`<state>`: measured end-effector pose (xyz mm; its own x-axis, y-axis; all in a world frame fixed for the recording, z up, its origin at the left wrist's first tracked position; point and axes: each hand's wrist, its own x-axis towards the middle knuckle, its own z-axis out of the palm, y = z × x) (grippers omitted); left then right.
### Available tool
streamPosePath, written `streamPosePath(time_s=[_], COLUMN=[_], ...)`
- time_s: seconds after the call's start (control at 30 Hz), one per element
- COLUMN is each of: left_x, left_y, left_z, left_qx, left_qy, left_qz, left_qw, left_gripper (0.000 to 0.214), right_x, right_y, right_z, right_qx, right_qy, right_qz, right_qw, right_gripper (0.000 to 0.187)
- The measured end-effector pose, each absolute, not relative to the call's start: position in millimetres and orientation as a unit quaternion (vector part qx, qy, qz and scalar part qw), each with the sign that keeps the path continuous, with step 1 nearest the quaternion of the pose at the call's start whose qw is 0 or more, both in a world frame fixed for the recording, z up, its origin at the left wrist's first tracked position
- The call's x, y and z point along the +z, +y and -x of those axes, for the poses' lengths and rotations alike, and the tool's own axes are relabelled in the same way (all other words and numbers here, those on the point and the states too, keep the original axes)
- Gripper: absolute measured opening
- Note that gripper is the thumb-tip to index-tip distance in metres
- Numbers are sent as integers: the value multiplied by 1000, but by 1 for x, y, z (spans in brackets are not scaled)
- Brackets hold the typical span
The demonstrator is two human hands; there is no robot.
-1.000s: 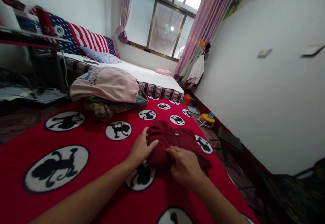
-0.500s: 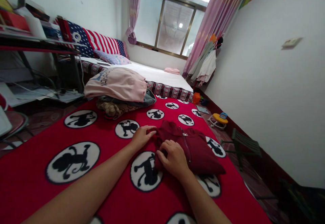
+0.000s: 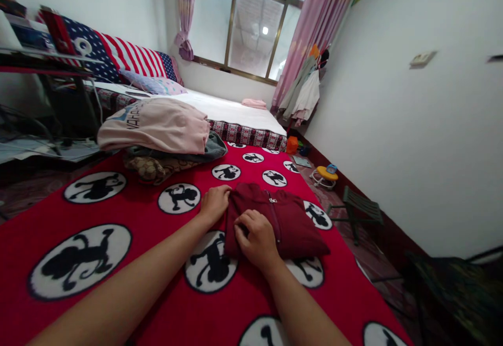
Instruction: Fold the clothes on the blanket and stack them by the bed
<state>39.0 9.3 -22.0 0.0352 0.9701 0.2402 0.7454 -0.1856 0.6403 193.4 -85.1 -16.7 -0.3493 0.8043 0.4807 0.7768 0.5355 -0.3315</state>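
A maroon zip-up jacket (image 3: pixel 296 220) lies folded on the red blanket (image 3: pixel 157 252), its zipper and silver pull facing up. At the jacket's left upper edge, my left hand (image 3: pixel 215 203) has its fingers drawn together on the cloth. My right hand (image 3: pixel 257 238) rests over the left part of the jacket, fingers curled in and thumb bent towards them. The cloth under its fingertips is mostly hidden by the hand.
Beyond my left hand is a pile of clothes with a pink sweatshirt (image 3: pixel 157 126) on top. A white-covered bed (image 3: pixel 223 108) stands behind. On the floor at right are a yellow stool (image 3: pixel 326 173) and a dark folding stool (image 3: pixel 361 205). A cluttered desk (image 3: pixel 47 66) stands left.
The whole view has shifted, so the things appear further left. My left hand's fingers have come closer together at the jacket's edge. My right hand stays on the jacket.
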Motion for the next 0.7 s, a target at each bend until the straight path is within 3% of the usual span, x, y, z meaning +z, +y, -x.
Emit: streamPosePath(time_s=[0.23,0.33,0.5,0.7], left_x=[-31,-32,-29,-19], left_y=[-44,-51,-49,-63], left_z=[-52,-56,-55,-65], left_qx=[325,303,285,244], left_qy=[608,612,626,655], left_qz=[-714,-724,-723,-708], left_qw=[125,94,66,99], left_gripper=[58,70,75,78], right_x=[-15,-5,10,7], right_y=[-88,-89,-90,-101], right_z=[-194,-213,-282,-320], right_qx=[68,11,-147,-85], right_qy=[-792,-747,-615,-510], right_qz=[452,504,717,849], right_qw=[404,432,293,111], right_gripper=[16,18,33,65])
